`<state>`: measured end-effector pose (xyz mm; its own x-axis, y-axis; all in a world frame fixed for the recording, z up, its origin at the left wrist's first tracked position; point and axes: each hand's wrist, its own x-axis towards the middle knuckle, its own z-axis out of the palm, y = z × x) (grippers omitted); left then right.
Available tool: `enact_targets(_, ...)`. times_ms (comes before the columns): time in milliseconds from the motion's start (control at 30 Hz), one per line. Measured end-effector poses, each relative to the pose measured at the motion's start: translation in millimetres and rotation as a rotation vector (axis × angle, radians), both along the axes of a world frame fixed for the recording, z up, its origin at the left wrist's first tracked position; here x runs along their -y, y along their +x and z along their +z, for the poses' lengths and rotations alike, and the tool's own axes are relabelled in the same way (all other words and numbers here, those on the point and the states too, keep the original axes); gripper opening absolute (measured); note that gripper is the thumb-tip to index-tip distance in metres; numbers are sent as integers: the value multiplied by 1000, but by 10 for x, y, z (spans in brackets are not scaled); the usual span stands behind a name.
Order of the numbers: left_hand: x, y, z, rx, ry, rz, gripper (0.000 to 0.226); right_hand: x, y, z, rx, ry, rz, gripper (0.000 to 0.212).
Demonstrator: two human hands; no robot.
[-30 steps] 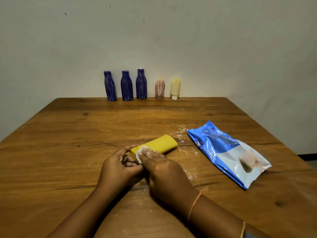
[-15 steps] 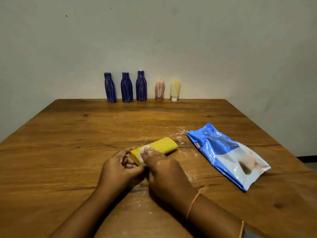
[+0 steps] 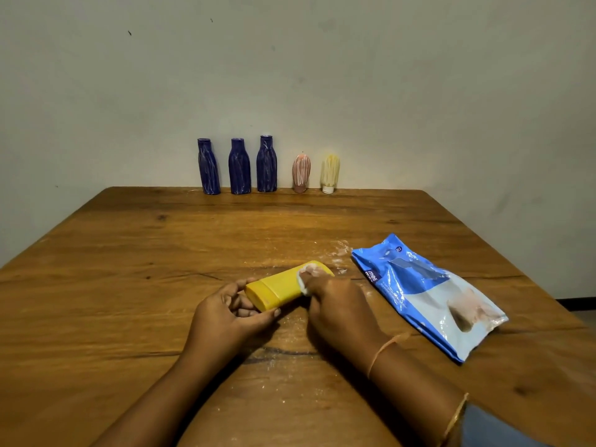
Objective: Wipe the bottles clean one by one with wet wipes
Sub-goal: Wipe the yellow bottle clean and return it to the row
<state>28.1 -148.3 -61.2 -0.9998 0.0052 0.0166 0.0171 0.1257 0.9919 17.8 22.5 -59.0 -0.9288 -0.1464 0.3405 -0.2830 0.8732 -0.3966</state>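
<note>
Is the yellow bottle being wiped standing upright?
No, the yellow bottle lies on its side, held by the left hand.

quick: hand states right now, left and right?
Left hand: closed, gripping the yellow bottle at its cap end.
Right hand: closed, holding a wet wipe against that bottle.

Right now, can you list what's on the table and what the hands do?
Being wiped: yellow bottle, lying on its side on the table
Left hand: holds its cap end
Right hand: presses a wet wipe on its far end
Beside it: pack of wipes, lying flat
By the wall: three blue bottles, pink bottle, pale yellow bottle, streaked white
</note>
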Motion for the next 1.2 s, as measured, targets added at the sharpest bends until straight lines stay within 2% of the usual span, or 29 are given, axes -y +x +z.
enact_targets(100,14,-9,-23,12,5,12,44,234,228,77,-3,-71,190,50)
enact_targets(167,1,15,-11,8,23,3,29,214,263,118,-19,-76,224,55)
enact_targets(267,-23,43,18,17,16,-7,17,52,194,137,-85,-63,176,54)
enact_targets(367,-17,57,30,-29,-75,-5,10,-68,140,170,-45,-122,110,48)
enact_targets(467,2,67,34,-62,-83,-19,4,-153,89,187,-24,-98,72,48)
enact_targets(633,-4,50,33,-76,-36,-2,14,-114,50,265,-37,-102,-10,45)
enact_targets(733,-18,53,22,-18,88,4,20,101,112,281,-57,-58,63,49)
enact_targets(867,-29,76,62,-44,83,-59,15,368,178,237,-34,-73,187,50)
enact_targets(967,-37,84,81,-63,33,-69,15,251,120,178,-2,-83,233,50)
enact_targets(1067,-34,59,39,-77,-17,-12,17,-22,42,137,-8,-59,149,51)
enact_targets(1200,-33,43,12,-107,-77,22,17,-282,-39,199,-28,-145,-52,43)
